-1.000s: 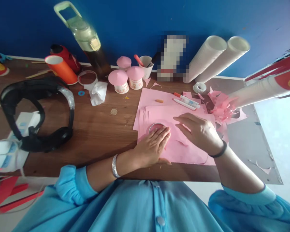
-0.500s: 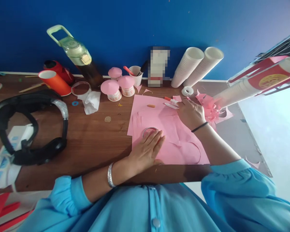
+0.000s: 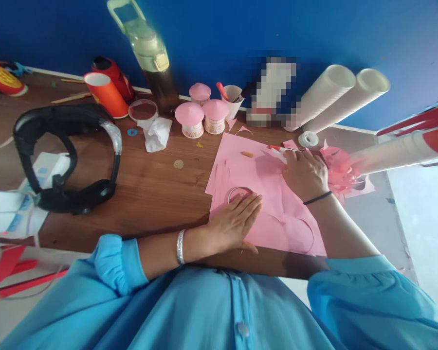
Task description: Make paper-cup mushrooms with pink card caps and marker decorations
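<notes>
Pink paper sheets (image 3: 266, 184) lie on the brown table. My left hand (image 3: 235, 221) rests flat on them with its fingers stretched out, partly covering a thin ring (image 3: 240, 188). At the far right part of the sheets, my right hand (image 3: 304, 172) bends down, its fingertips mostly hidden beside a pen with a red end (image 3: 275, 147) and another white, slim item. I cannot make out what its fingers hold. A small brown piece (image 3: 246, 154) lies on the paper. Crumpled pink paper scraps (image 3: 337, 167) touch the area right of my right hand.
Small cups with pink cone tops (image 3: 190, 114) stand behind the sheets, near a white cup with pens (image 3: 233, 95). Stacked white cups (image 3: 323, 95) lean at the back. A bottle (image 3: 156, 73), crumpled tissue (image 3: 158, 134) and black headset (image 3: 69, 107) are to the left.
The camera view has shifted, so most objects appear displaced. Both hands stay in about the same places on the paper; the fingers of my left hand lie slightly closer together.
</notes>
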`<state>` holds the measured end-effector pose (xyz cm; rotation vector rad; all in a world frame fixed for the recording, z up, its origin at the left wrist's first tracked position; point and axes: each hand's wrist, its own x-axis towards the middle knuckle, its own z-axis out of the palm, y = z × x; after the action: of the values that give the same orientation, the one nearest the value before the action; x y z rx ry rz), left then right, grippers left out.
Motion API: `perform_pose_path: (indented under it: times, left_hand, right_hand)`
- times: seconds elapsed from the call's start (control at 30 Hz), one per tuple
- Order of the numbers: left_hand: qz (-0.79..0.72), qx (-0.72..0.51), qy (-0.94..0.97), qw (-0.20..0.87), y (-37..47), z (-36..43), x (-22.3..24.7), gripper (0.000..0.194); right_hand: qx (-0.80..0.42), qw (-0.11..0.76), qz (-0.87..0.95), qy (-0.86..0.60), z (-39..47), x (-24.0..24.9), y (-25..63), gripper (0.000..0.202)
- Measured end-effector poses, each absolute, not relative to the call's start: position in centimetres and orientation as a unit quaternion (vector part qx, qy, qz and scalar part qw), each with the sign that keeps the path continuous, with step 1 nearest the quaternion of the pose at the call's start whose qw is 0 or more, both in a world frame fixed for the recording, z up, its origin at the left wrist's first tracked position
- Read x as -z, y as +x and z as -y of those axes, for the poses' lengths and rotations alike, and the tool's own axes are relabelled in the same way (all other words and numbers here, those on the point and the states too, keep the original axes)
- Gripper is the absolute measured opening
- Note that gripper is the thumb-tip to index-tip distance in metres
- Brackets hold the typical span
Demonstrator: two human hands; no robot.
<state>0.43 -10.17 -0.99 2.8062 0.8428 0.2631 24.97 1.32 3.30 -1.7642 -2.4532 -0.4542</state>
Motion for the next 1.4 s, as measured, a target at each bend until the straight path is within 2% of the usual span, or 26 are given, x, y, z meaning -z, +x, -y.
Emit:
perform_pose_path:
  times: [0.1,0.2,0.27,0.37,0.47,0.63,0.73,0.8,0.9,1.07,1.2,1.27,1.4]
  left_hand:
    - [-0.288,-0.103,0.946,0.107,0.4,10.3,1.0,0.124]
    - [-0.291,-0.131,0.942,0.101,0.4,10.4,1.1,0.122]
    - [-0.294,-0.139,0.941,0.095,0.3,10.5,1.2,0.12]
    - [-0.299,-0.131,0.941,0.091,0.3,10.4,1.1,0.113]
    - [-0.299,-0.124,0.941,0.098,0.4,10.3,1.0,0.11]
    - [-0.298,-0.118,0.939,0.125,0.4,10.3,0.8,0.113]
    - [-0.296,-0.113,0.939,0.133,0.3,10.3,0.7,0.111]
    - [-0.293,-0.104,0.941,0.135,0.4,10.2,0.6,0.111]
    - [-0.293,-0.087,0.943,0.13,0.5,10.2,0.5,0.113]
    - [-0.294,-0.071,0.944,0.131,0.6,10.1,0.2,0.114]
    - [-0.296,-0.056,0.944,0.132,0.7,10.2,0.1,0.117]
    - [-0.3,-0.058,0.943,0.13,0.7,10.2,0.2,0.118]
    - [-0.3,-0.083,0.941,0.132,0.8,10.4,0.5,0.11]
  right_hand:
    - [0.069,0.155,0.811,-0.56,-0.4,-5.0,24.8,0.032]
    - [-0.092,0.248,0.808,-0.526,0.7,-7.1,23.9,0.025]
    - [-0.234,0.281,0.779,-0.509,1.2,-8.2,23.1,0.019]
    - [-0.388,0.293,0.722,-0.492,1.1,-9.0,22.0,0.017]
    - [-0.444,0.282,0.696,-0.489,0.4,-9.6,21.3,0.018]
    - [-0.519,0.216,0.698,-0.444,-1.1,-10.2,21.3,0.023]
    - [-0.527,0.272,0.668,-0.449,-2.0,-9.2,21.1,0.023]
    - [-0.536,0.319,0.642,-0.446,-2.6,-8.1,20.6,0.029]
    - [-0.553,0.338,0.621,-0.44,-3.3,-6.4,19.4,0.039]
    - [-0.526,0.409,0.639,-0.386,-2.8,-5.0,17.9,0.028]
    - [-0.35,0.343,0.794,-0.359,-1.8,-4.7,17.9,0.008]
    - [-0.274,0.301,0.854,-0.326,-1.1,-4.5,17.9,0.013]
    - [-0.217,0.273,0.896,-0.274,0.7,-4.2,17.9,0.023]
